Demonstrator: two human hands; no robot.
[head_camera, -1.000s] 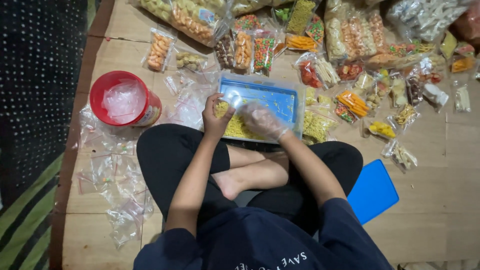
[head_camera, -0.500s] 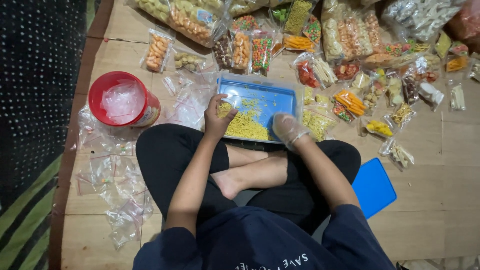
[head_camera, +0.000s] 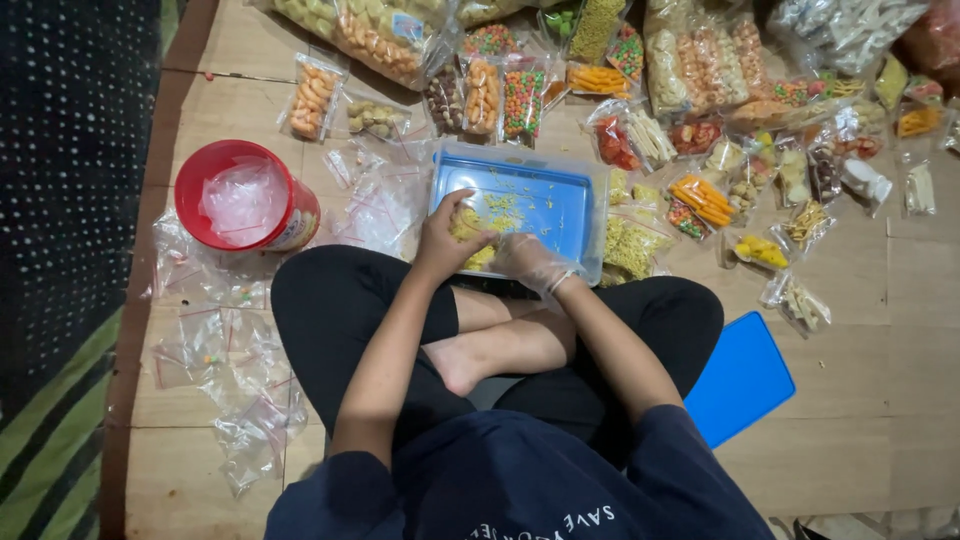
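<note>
A person sits cross-legged on a wooden floor (head_camera: 880, 380), seen from above. Both hands meet at the near edge of a blue tray (head_camera: 545, 200) that lies just in front of the knees. The tray holds scattered yellow snack bits (head_camera: 500, 208), most of them gathered at its near left corner.

The left hand (head_camera: 445, 238) is bare and curled around a small bag (head_camera: 468, 228) of the yellow bits, gripping it at the tray's near rim. The right hand (head_camera: 525, 258) wears a thin clear plastic glove and rests just beside the left, fingers bent down toward the same bag; whether it pinches the bag or only touches it cannot be told.

To the left of the tray stands a red tub (head_camera: 245, 200) with crumpled clear plastic inside. Empty clear zip bags (head_camera: 230, 370) lie spread over the floor between the tub and the person's left knee. Beyond and to the right of the tray, many filled snack packets (head_camera: 700, 195) lie close together, with orange, green, brown and white contents. A flat blue lid (head_camera: 740, 378) lies on the floor beside the right knee. A dark dotted mat (head_camera: 70, 180) runs along the far left.
</note>
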